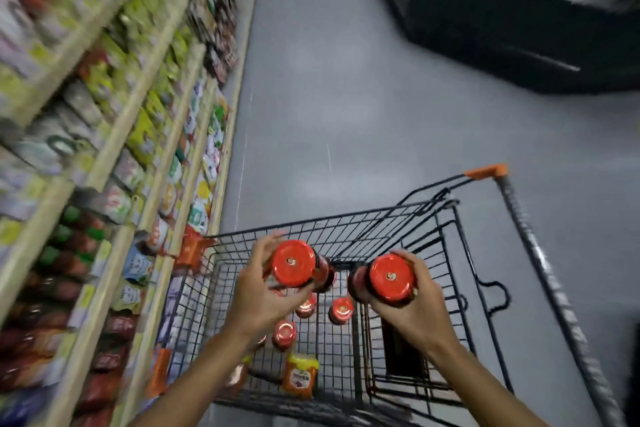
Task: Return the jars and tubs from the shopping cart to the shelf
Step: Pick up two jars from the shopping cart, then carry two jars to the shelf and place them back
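You hold one red-lidded jar in each of your hands above the shopping cart [398, 218]. Your left hand [263, 295] wraps its jar [294, 263] from below and the side, lid facing you, over the cart's shelf-side half. Your right hand [408, 308] clasps the second jar [389, 279] over the cart's middle, nearer the handle [540, 250]. Down in the cart's basket, below the two held jars, several more red-lidded jars [341, 309] stand on the wire floor, with an orange packet [300, 376] at the near end. The shelf [104, 163] runs just beside the cart's left side, its goods blurred.
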`<control>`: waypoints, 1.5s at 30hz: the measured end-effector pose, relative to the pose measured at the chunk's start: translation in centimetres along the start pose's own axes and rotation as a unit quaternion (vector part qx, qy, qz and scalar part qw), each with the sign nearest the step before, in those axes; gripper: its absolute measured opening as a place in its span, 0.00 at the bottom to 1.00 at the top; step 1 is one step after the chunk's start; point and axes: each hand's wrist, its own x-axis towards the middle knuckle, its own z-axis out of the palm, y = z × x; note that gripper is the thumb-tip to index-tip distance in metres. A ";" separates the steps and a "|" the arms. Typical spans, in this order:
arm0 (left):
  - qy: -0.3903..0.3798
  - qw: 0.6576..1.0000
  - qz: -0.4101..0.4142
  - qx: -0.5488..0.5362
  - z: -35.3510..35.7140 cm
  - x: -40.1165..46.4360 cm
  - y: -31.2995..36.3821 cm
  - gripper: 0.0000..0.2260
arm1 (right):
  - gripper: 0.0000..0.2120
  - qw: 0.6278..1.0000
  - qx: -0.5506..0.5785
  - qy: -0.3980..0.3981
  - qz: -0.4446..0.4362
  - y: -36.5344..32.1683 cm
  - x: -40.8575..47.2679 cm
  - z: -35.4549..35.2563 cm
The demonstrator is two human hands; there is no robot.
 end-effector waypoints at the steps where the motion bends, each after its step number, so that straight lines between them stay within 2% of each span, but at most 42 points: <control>1: 0.018 0.999 0.017 -0.020 -1.1 0.0 2.0 0.43 | 0.38 1.000 0.007 0.013 -0.023 -2.2 0.3 -0.7; 6: 0.099 0.985 0.113 -0.080 -6.7 0.4 10.2 0.40 | 0.40 0.989 0.023 0.071 -0.127 -12.4 1.8 -3.4; 11: 0.126 0.971 0.180 -0.092 -11.5 -0.3 15.9 0.33 | 0.36 0.972 0.021 0.091 -0.215 -20.0 2.7 -4.5; 14: 0.145 0.966 0.201 -0.080 -14.1 -0.7 17.8 0.35 | 0.35 0.964 0.033 0.086 -0.251 -23.0 3.2 -4.4; 18: 0.172 0.963 0.196 -0.071 -16.4 -1.9 19.4 0.39 | 0.38 0.957 0.048 0.062 -0.279 -25.2 3.5 -3.7; 21: 0.198 0.960 0.189 -0.066 -17.2 -3.2 20.3 0.37 | 0.37 0.952 0.059 0.039 -0.298 -26.1 3.5 -3.3; 29: 0.318 0.936 0.150 -0.007 -18.2 -9.8 22.8 0.35 | 0.37 0.921 0.105 -0.062 -0.370 -29.7 4.0 -2.2; 36: 0.488 0.866 0.082 0.065 -19.8 -22.4 24.3 0.36 | 0.37 0.852 0.173 -0.236 -0.434 -35.1 -0.5 4.2; 45: 0.647 0.747 -0.003 0.153 -19.0 -43.2 26.9 0.37 | 0.37 0.726 0.231 -0.426 -0.488 -39.6 -15.8 11.1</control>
